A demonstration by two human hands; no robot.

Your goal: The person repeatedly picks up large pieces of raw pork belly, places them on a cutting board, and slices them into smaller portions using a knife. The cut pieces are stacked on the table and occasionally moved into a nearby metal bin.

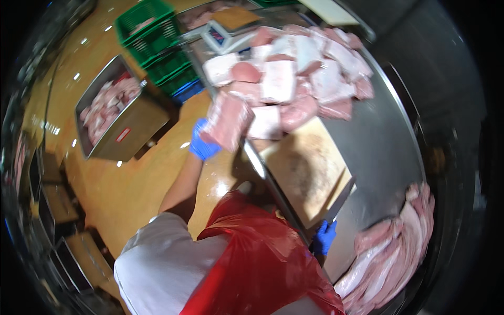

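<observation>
The blue-gloved left hand (203, 144) grips a blocky pink meat slab (229, 119), the blue-gloved right hand (325, 238) a long grey-bladed knife (342, 199); leftward, a grey metal bin (107, 147) bears a red-and-white label (123, 135).

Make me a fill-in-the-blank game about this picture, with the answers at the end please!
1. The left hand holds a chunk of meat, and the right hand holds a ____.
2. The gloves on both hands are coloured ____.
3. The shiny apron is coloured ____.
4. Looking sideways across the picture, the green crate is to the cutting board's ____.

Missing words: knife; blue; red; left.
</observation>
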